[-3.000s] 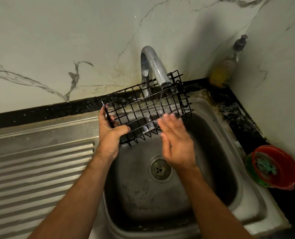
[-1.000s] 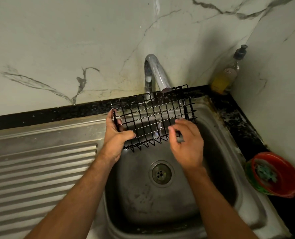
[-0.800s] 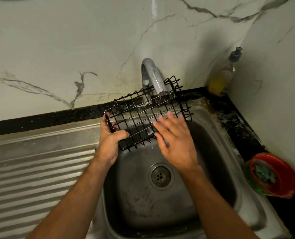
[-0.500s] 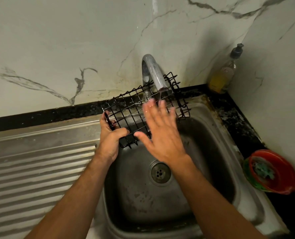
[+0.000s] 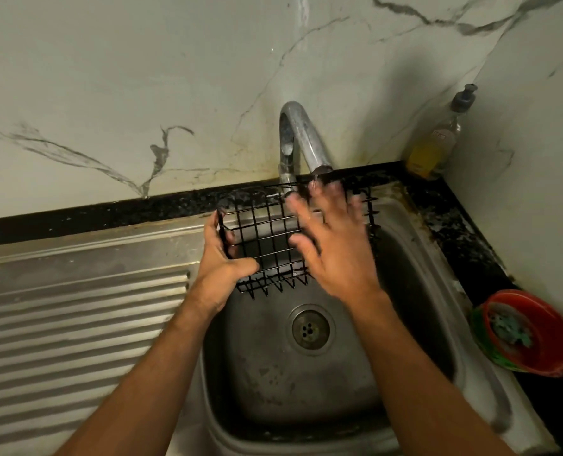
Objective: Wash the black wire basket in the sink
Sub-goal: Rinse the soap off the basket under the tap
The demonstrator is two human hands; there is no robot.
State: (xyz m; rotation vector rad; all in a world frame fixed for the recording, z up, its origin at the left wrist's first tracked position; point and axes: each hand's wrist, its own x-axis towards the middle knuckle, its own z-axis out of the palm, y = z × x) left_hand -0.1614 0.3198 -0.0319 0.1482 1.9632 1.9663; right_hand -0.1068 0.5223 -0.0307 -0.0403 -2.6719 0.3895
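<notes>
Holding the black wire basket (image 5: 267,245) over the sink (image 5: 431,274), the person is keeping it just under the faucet (image 5: 306,143) spout, above the drain (image 5: 310,329) and well clear of the basin floor. The left hand (image 5: 222,268) is clenching the basket's left end, thumb hooking over the near rim and fingers wrapping the side wires. The right hand (image 5: 336,248) is lying flat and released across the mesh, fingers (image 5: 322,195) spread and blurring near the spout; it is pressing on the wires, not gripping them.

The basket is looking light and stiff, a thin coated wire grid that should not be bending under a palm. Wet, the coating is probably getting slippery, and the short wire ends along the near edge could be catching skin. The best grip is seemingly on the end frame, where the left hand is sitting, leaving the open mesh free for rubbing. A soap bottle (image 5: 438,146) is standing in the corner of the desk (image 5: 451,225), and a red bowl (image 5: 533,334) is sitting at the right.
</notes>
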